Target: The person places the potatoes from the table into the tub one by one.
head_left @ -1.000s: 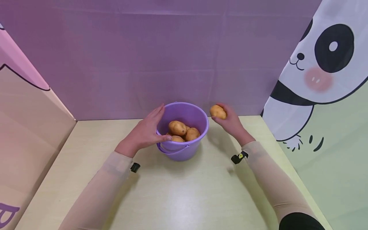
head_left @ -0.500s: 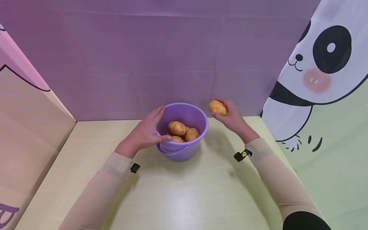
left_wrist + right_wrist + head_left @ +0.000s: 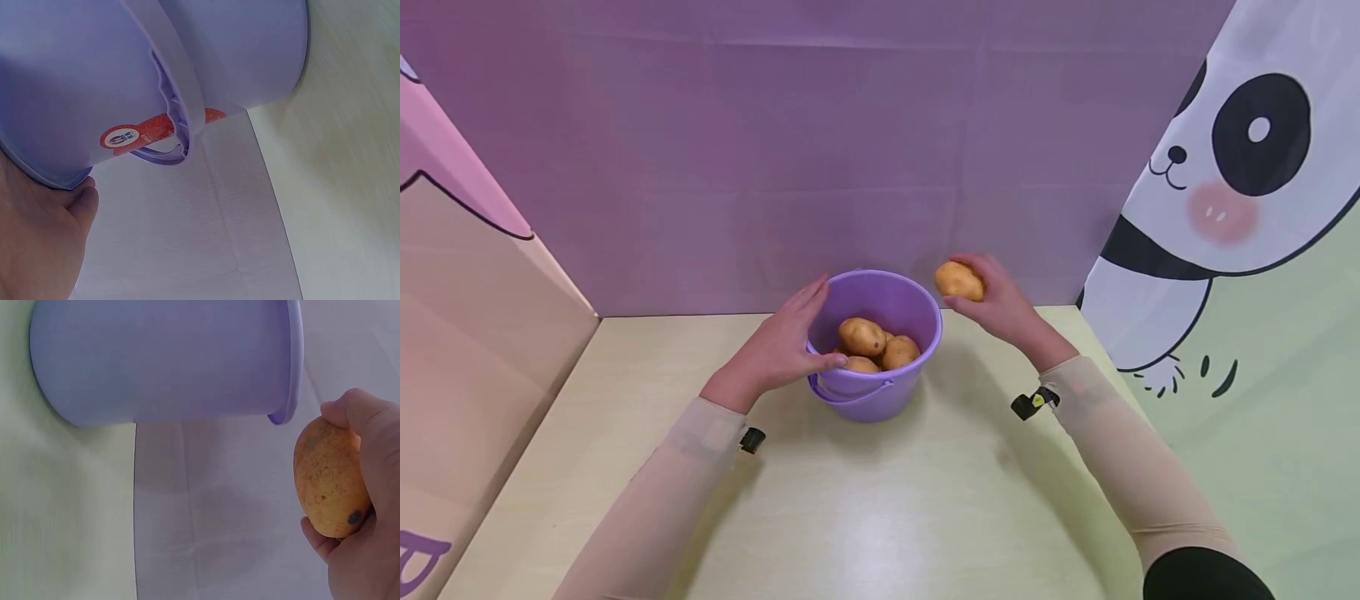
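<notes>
A lilac plastic bucket (image 3: 876, 405) stands on the table against the back wall, with several potatoes (image 3: 862, 336) inside. My left hand (image 3: 778, 348) rests at the bucket's left rim, fingers extended along it and thumb reaching over the front edge. In the left wrist view, the left hand (image 3: 40, 237) sits right at the rim, and the bucket's handle (image 3: 178, 69) hangs down by a red label. My right hand (image 3: 1000, 304) grips one potato (image 3: 958, 281) at the right of the bucket, up near rim height. The right wrist view shows this potato (image 3: 331, 478) between thumb and fingers, with a dark spot.
The pale wooden table (image 3: 880, 517) extends in front of the bucket. A purple cloth wall (image 3: 760, 167) rises close behind it. Printed side panels stand left and right, the right one with a panda (image 3: 1262, 208). Small black cameras sit at both wrists.
My right hand rises a little with the potato, then shifts slightly left toward the bucket. The left hand and the bucket stay in place.
</notes>
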The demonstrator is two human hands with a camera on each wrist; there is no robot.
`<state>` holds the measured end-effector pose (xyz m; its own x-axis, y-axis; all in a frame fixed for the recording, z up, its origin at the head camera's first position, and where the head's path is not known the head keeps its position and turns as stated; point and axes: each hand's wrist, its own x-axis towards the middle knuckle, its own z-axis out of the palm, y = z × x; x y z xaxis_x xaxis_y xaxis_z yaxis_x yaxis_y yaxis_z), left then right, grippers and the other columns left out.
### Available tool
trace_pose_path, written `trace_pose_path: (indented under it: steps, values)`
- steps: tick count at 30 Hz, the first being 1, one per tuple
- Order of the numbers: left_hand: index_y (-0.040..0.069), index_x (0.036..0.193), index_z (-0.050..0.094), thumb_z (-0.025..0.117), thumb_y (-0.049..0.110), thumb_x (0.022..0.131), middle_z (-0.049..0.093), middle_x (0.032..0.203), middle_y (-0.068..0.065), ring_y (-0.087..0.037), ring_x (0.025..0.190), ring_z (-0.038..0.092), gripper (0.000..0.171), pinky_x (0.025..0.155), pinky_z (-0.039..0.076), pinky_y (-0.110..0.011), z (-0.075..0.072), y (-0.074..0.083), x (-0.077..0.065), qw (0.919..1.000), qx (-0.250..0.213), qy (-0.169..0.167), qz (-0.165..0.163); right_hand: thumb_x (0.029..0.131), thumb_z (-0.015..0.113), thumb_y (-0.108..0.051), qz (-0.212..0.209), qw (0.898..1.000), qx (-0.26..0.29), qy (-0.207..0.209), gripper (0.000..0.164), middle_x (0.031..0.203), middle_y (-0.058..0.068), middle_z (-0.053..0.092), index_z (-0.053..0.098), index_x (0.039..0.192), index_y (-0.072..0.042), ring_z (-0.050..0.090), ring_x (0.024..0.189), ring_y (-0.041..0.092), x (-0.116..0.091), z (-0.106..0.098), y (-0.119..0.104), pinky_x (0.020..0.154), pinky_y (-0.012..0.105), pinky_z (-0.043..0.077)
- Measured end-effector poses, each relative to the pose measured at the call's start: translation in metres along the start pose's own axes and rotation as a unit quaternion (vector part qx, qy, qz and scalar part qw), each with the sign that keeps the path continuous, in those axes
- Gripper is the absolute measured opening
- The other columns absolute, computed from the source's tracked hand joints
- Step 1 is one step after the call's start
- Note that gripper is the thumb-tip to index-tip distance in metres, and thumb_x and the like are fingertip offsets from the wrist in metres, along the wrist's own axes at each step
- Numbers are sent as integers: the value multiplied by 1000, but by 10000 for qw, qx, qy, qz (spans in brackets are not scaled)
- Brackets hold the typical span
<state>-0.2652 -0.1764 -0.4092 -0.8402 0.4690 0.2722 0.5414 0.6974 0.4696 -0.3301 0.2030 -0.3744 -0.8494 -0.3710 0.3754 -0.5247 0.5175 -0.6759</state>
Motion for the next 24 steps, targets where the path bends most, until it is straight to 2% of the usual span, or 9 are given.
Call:
trace_pose_path:
  steps: [9, 15, 24]
  values:
    - [0, 175, 18, 75, 77, 90, 10, 185, -12, -36, 171, 11, 128, 133, 23, -61, 2, -2, 1, 10000, -20, 24, 11, 97, 87, -19, -279, 9987, -224, -355, 66, 145, 16, 58, 59, 156, -6, 59, 122, 32, 7, 2, -9, 100, 49, 53]
    - [-1, 175, 20, 79, 69, 91, 11, 185, -12, -37, 170, 12, 125, 133, 24, -61, 2, -2, 2, 10000, -5, 43, 33, 97, 87, -19, -409, 9976, -280, -479, 65, 143, 15, 59, 60, 155, -8, 59, 118, 31, 9, 3, -16, 96, 48, 54]
    - [-1, 174, 20, 79, 69, 91, 12, 185, -14, -37, 170, 13, 124, 132, 26, -63, 4, -3, 2, 10000, 0, 67, 11, 96, 85, -21, -529, 9958, -321, -678, 63, 138, 13, 60, 62, 153, -9, 58, 112, 29, 13, 7, -24, 91, 46, 53]
